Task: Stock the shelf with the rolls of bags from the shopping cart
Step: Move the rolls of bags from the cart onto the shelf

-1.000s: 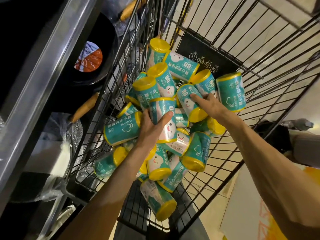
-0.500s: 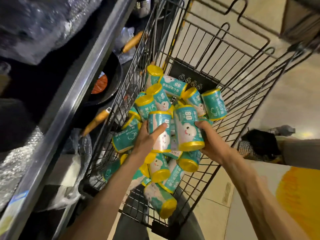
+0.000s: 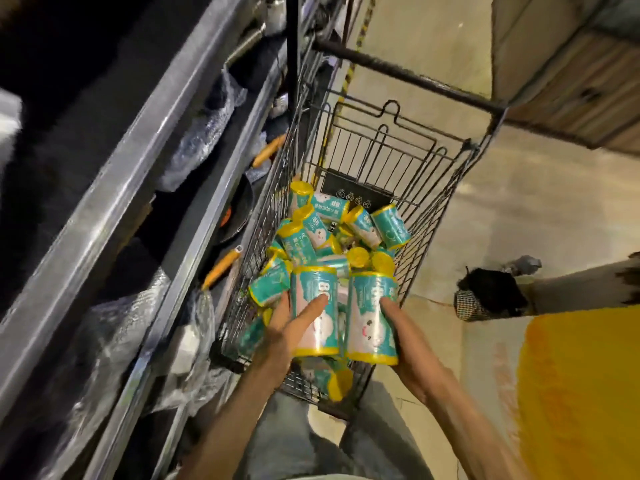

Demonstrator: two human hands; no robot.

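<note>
Rolls of bags [image 3: 332, 233] are heaped loose in the shopping cart [image 3: 436, 188], beside the shelf [image 3: 114, 188]. Two are held upright and side by side above the heap, presumably so both can be carried across at once: one roll [image 3: 313, 306] is gripped by the left hand [image 3: 287, 332], the other roll [image 3: 372, 317] is clasped by the right hand [image 3: 405, 344].

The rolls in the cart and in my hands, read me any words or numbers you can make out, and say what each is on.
"80": roll in left hand, near the top.
"80", blurred: roll in right hand.
Small print on the rolls in the cart: unreadable.
Row of white symbols on the cart's black panel: too small.
</note>
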